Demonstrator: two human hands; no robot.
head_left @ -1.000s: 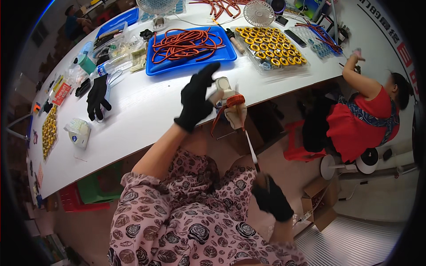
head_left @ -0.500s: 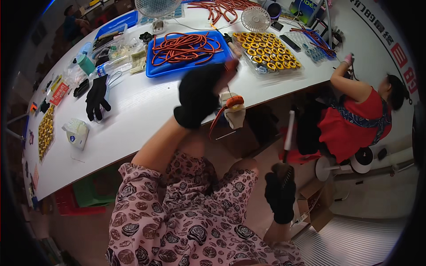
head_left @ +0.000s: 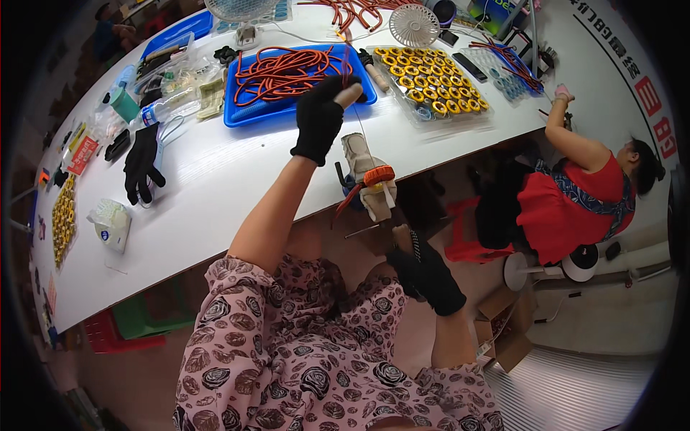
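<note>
An orange wire-wound ring coil [head_left: 379, 174] sits at the table's front edge, held in a clamp padded with pale cloth [head_left: 357, 152]. A loose reddish wire tail [head_left: 347, 201] hangs from the coil's left side. My left hand [head_left: 322, 121], in a black glove with bare fingertips, is raised over the blue tray's front edge. It is closed on a thin wire [head_left: 359, 118] that runs down to the coil. Below the coil, my right hand [head_left: 428, 276], also black-gloved, is closed round a stick-like tool with a brown handle [head_left: 402, 241]. The tool's far end is hard to make out by the coil.
A blue tray [head_left: 231, 93] carries red-brown cords. Beside it lies a clear tray of yellow ring cores [head_left: 435, 82]. A black glove [head_left: 144, 161] and a tissue pack [head_left: 111, 224] lie at left. A co-worker in red [head_left: 568, 208] sits at right; a small fan [head_left: 414, 26] stands behind.
My right hand has come up and left with the tool, from low at the right to just under the coil. My left hand has shifted only slightly, still above the coil.
</note>
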